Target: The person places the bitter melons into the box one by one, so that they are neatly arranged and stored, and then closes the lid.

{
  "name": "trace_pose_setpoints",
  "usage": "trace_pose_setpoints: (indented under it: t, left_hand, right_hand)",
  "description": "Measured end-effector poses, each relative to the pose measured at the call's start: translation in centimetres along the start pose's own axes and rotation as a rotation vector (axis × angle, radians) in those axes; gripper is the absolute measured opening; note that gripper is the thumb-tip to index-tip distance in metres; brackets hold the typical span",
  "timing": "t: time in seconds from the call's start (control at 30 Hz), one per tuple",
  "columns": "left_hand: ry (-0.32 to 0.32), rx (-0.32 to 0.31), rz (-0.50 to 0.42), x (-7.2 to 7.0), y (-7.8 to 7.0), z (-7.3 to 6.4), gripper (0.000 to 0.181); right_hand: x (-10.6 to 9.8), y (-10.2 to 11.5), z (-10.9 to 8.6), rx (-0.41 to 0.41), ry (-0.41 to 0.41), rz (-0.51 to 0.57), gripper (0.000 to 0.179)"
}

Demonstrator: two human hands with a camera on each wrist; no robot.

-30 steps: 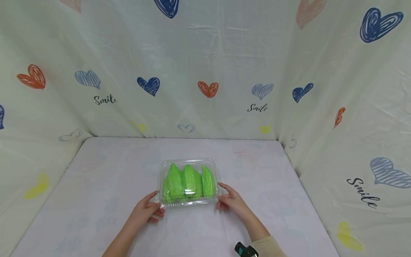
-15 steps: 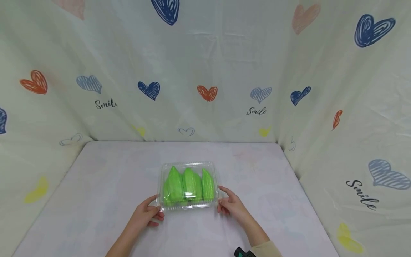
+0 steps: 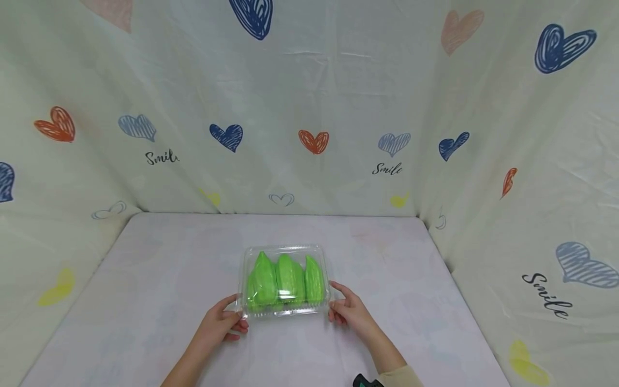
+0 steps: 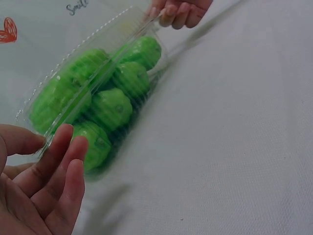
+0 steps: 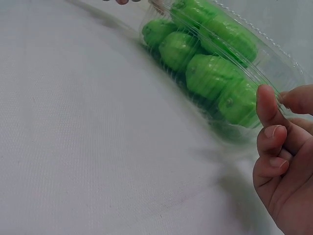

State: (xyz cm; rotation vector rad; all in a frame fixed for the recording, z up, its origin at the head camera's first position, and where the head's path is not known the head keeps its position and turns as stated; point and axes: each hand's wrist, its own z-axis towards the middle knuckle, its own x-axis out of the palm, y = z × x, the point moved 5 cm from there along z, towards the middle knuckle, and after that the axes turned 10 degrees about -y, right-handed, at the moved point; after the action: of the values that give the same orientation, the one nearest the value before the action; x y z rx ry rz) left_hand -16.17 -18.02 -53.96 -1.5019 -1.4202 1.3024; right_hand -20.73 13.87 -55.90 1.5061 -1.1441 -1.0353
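Note:
A clear plastic clamshell box [image 3: 284,249] with its lid down is in the middle of the head view. Packed inside it are several bright green, ribbed gourds [image 3: 264,282] with pointed ends. My left hand [image 3: 216,324] pinches the rim at the box's near left corner between thumb and fingers. At the near right corner my right hand [image 3: 352,312] holds the rim the same way. Close up in the left wrist view, the thumb and index finger of the left hand [image 4: 46,181] meet at the thin rim. The right wrist view shows the right hand [image 5: 286,161] with its lower fingers curled below the rim.
A white cloth-covered table [image 3: 169,258] spreads around the box. Behind and at both sides hangs a pale curtain [image 3: 271,86] printed with hearts and words. A black device [image 3: 366,380] sits by the right sleeve [image 3: 401,377].
The whole scene has shifted slightly downward in the head view. Both hands keep their hold on the box, which stays in about the same place on the table.

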Motion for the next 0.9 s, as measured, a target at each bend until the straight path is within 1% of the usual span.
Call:
trace_pose_setpoints:
  t: [0.23, 0.33, 0.53, 0.8, 0.9]
  left_hand:
    - [-0.031, 0.004, 0.013, 0.0, -0.1, 0.0, 0.054]
    - [-0.048, 0.004, 0.015, 0.0, -0.1, 0.0, 0.053]
    - [-0.060, 0.000, 0.025, -0.1, -0.2, 0.0, 0.053]
    - [-0.070, 0.016, 0.045, -0.1, -0.4, 0.1, 0.052]
    - [-0.081, 0.015, 0.049, -0.1, -0.4, 0.1, 0.052]
  right_hand:
    - [0.3, 2.5, -1.2, -0.002, 0.000, 0.007, 0.057]
    - [0.4, 2.8, -1.4, -0.015, -0.005, 0.009, 0.057]
    - [0.5, 2.5, -1.4, -0.013, -0.027, 0.032, 0.058]
    - [0.2, 0.2, -0.2, -0.020, -0.027, 0.040, 0.060]
    - [0.2, -0.1, -0.2, -0.031, -0.034, 0.033, 0.061]
